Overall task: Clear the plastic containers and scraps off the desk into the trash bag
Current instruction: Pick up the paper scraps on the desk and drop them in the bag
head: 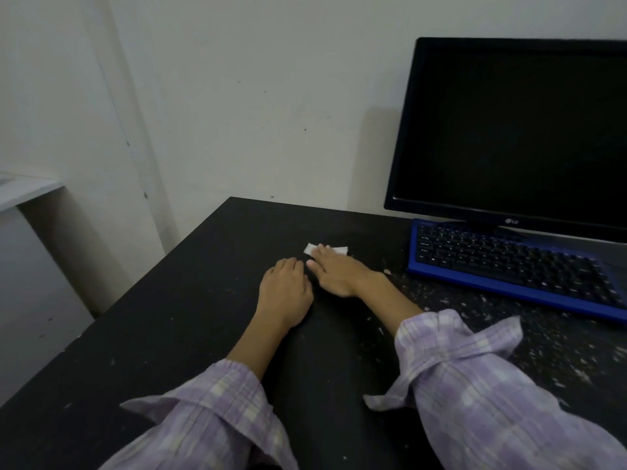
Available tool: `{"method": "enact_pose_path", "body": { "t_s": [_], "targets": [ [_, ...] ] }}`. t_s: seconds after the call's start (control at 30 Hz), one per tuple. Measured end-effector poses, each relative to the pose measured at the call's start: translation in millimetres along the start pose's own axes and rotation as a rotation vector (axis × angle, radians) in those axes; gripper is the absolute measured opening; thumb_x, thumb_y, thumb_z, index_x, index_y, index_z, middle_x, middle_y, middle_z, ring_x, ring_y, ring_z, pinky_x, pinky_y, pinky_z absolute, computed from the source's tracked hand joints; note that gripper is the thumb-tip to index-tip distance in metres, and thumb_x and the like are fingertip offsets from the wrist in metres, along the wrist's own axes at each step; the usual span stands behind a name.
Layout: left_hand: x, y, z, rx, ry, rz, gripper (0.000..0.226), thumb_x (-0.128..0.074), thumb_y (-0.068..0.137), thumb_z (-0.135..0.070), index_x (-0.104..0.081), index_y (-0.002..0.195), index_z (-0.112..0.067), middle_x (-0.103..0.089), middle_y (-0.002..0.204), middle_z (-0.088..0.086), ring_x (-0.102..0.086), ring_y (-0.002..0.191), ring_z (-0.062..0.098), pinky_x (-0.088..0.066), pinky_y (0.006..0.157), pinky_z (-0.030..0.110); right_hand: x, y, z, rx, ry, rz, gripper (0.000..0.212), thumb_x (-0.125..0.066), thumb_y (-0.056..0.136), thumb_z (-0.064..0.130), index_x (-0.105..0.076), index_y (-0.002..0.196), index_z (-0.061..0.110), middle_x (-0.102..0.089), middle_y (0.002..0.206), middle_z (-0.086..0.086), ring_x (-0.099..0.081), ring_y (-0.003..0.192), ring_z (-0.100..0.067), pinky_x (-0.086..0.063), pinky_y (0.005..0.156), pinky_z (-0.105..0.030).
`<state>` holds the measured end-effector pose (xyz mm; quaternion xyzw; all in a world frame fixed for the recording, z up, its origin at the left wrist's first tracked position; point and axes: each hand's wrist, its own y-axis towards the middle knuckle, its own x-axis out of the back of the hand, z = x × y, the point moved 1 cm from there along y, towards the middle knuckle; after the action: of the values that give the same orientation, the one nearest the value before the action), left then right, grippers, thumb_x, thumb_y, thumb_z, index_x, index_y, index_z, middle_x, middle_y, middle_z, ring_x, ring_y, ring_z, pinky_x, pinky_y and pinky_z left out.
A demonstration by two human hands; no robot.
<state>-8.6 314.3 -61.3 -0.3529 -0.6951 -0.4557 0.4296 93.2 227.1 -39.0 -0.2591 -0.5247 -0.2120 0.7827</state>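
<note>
A small white scrap (340, 250) lies on the black desk (176, 320), just beyond my hands. My right hand (334, 270) lies flat with straight fingers resting on the scrap and covering its middle. My left hand (284, 293) sits beside it on the desk, fingers curled under, holding nothing that I can see. Fine white crumbs (451, 300) are strewn over the desk's right part. No plastic container or trash bag is in view.
A dark monitor (515, 130) stands at the back right, with a blue-framed black keyboard (509, 266) in front of it. The desk's left edge runs diagonally, with the floor and a pale shelf (23, 189) beyond. A white wall is behind.
</note>
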Motion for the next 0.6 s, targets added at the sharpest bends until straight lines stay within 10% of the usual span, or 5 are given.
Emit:
{"method": "enact_pose_path", "body": {
  "t_s": [0.33, 0.6],
  "targets": [
    [12.5, -46.3, 3.9, -0.052, -0.052, 0.186, 0.05, -0.027, 0.101, -0.028, -0.023, 0.147, -0.01, -0.022, 0.156, 0.005, -0.016, 0.145, 0.019, -0.014, 0.117, 0.035, -9.1, -109.8, -29.4, -0.053, -0.056, -0.039, 0.057, -0.022, 0.101, 0.045, -0.015, 0.15, 0.019, -0.009, 0.16, 0.0, -0.009, 0.146, -0.015, -0.016, 0.115, -0.042],
    [25.0, -83.5, -2.6, -0.041, -0.022, 0.06, 0.043, -0.034, 0.099, -0.026, -0.04, 0.14, -0.012, -0.042, 0.146, 0.006, -0.035, 0.136, 0.018, -0.026, 0.111, 0.028, -16.6, -112.5, -5.3, -0.037, -0.043, -0.076, 0.054, -0.022, 0.103, 0.036, -0.019, 0.149, 0.009, -0.012, 0.159, -0.01, -0.008, 0.147, -0.022, -0.012, 0.117, -0.039]
  ]
}}
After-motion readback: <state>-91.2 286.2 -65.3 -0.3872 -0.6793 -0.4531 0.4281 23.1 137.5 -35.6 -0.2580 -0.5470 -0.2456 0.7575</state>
